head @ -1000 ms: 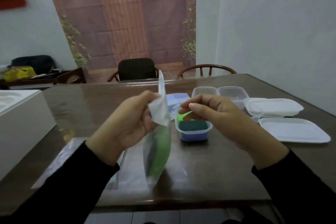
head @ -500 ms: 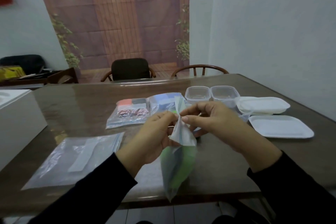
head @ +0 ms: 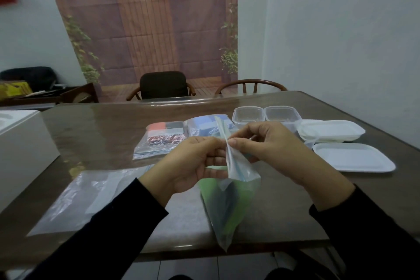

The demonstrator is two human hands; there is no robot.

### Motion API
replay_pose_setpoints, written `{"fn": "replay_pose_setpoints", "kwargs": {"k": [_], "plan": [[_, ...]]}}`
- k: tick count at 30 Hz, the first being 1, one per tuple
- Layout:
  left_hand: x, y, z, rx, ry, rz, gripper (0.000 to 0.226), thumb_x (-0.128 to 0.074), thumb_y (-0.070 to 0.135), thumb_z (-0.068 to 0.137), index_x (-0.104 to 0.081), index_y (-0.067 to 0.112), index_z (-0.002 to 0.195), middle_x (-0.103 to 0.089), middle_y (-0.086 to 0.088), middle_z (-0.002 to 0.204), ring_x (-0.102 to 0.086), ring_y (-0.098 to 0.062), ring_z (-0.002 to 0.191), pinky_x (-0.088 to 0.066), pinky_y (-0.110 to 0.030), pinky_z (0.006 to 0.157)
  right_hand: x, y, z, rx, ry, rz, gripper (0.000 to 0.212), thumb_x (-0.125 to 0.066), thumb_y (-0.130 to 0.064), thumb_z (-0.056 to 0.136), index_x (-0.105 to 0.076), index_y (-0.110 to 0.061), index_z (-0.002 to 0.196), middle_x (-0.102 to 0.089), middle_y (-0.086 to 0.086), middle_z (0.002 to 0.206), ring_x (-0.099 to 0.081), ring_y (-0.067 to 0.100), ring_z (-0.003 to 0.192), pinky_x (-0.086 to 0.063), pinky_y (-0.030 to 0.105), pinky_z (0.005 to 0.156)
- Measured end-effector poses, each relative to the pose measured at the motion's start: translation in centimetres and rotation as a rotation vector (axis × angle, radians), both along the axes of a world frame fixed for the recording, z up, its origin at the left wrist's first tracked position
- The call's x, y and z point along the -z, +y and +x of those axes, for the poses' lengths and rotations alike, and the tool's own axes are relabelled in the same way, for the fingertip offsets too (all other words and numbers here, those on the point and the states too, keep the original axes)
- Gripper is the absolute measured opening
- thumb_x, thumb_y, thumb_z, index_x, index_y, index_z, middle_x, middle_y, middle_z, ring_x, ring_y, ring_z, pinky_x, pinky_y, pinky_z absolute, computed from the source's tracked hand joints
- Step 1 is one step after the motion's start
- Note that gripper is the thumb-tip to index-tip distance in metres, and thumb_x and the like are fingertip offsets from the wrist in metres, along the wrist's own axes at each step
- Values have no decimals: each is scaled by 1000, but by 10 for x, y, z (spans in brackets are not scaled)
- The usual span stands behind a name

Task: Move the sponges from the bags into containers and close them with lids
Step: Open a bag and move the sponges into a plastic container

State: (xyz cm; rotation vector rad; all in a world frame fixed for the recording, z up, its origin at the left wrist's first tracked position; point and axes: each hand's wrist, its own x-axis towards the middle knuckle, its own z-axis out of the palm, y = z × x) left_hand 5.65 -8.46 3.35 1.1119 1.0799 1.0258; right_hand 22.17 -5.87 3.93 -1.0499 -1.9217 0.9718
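Note:
A clear zip bag [head: 227,202] with green sponges inside hangs over the table's front edge. My left hand [head: 193,163] and my right hand [head: 261,145] both pinch its top strip, one from each side. Behind them lie a bag of red and grey sponges [head: 162,141] and a bag of blue sponges [head: 204,127]. Two empty clear containers [head: 247,116] [head: 281,116] stand at the back right, with white lids [head: 331,130] [head: 352,160] to their right. The container with sponges in it is hidden behind my hands.
An empty flat plastic bag [head: 86,195] lies at the left on the brown table [head: 102,125]. A white box [head: 20,143] stands at the left edge. Two chairs [head: 162,85] [head: 250,86] are at the far side, a wall on the right.
My right hand left the sponge container and took the bag's top together with my left hand. The bag moved right, in front of the container.

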Motion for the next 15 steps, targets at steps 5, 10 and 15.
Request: {"fn": "replay_pose_setpoints", "kwargs": {"k": [5, 10, 15], "plan": [[-2, 1, -2, 25, 101, 19, 21, -47, 10, 94, -64, 2, 86, -69, -6, 68, -65, -10, 54, -56, -22, 49, -2, -5, -4, 42, -95, 33, 25, -76, -38, 73, -70, -18, 87, -69, -5, 78, -62, -1, 64, -50, 12, 58], [-3, 1, -2, 28, 166, 56, 23, -46, 8, 94, -66, 1, 85, -70, -4, 66, -67, -10, 56, -58, -25, 54, -2, -6, -8, 139, -254, 147, 21, -75, -38, 74, -65, -23, 85, -65, -9, 78, -63, 7, 74, -56, 28, 72], [1, -1, 2, -6, 261, 148, 23, -50, 11, 94, -67, 3, 81, -71, -9, 74, -69, -15, 62, -58, -28, 58, -3, -12, -13, 225, -393, 266, 12, -64, -37, 81, -64, -27, 87, -65, -13, 80, -63, 5, 76, -56, 29, 75]]}}
